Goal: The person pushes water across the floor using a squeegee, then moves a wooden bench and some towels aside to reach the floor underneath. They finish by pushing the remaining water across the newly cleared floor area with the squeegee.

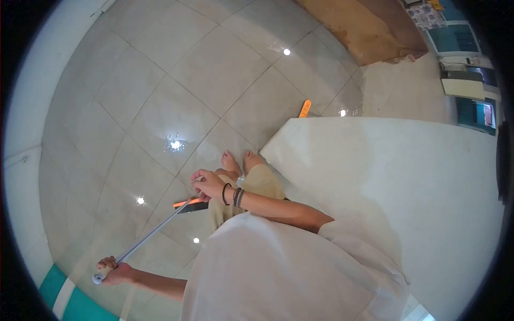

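My left hand (116, 272) is low at the left, wrapped round the end of a thin, pale blue-grey pole (155, 231). The pole slants up to my right hand (209, 185), whose fingers curl on its shaft in front of my legs. Beyond that hand, the pole's far part is hidden. Just behind the shaft, an orange strip with a black edge (191, 206), like a broom or squeegee head, shows low over the tiles beside my leg. A second orange piece (305, 108) lies beyond my bare feet, partly covered by a white surface's edge.
A large white tabletop or panel (417, 166) fills my right side, its corner close to my feet. Shiny, wet-looking tiles (198, 69) cover the floor. A brown wooden panel (369, 32) stands at the upper right. A white wall (24, 160) runs along the left.
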A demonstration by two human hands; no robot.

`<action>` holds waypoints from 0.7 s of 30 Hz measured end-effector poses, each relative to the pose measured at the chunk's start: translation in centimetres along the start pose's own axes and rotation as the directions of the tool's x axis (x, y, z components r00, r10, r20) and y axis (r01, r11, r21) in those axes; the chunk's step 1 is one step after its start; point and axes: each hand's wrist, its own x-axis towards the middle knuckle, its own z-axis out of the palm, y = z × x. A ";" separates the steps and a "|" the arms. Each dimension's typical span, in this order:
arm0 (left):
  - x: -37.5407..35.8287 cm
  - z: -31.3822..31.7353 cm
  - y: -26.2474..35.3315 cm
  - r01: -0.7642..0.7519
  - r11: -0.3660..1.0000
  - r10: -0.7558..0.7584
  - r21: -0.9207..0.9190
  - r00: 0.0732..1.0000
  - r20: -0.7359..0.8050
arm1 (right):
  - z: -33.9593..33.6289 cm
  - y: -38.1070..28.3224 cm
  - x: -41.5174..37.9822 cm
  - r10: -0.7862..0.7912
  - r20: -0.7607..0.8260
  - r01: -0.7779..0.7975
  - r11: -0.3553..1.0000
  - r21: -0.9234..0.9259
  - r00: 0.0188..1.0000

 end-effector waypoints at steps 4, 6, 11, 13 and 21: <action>-0.1 0.4 -0.3 0.036 0.999 -0.036 -0.011 0.999 -0.020 | 0.7 0.5 0.2 -0.002 0.052 0.002 1.000 0.000 0.999; 0.1 0.4 -0.3 -0.005 1.000 0.005 0.015 1.000 -0.029 | 1.1 0.5 0.0 0.012 0.092 -0.009 0.999 -0.036 0.996; -0.7 1.2 0.6 -0.016 0.996 0.024 0.089 0.995 -0.096 | 2.0 1.2 -0.1 0.039 0.147 -0.028 0.997 -0.078 0.988; -0.7 1.1 0.6 0.036 0.999 -0.036 0.015 0.999 0.038 | 1.6 0.5 0.4 0.059 0.146 -0.052 0.997 -0.057 0.987; 0.0 1.6 0.8 0.009 1.000 -0.010 0.015 0.996 0.088 | 2.8 2.2 8.4 0.259 0.226 -0.224 0.959 -0.172 0.939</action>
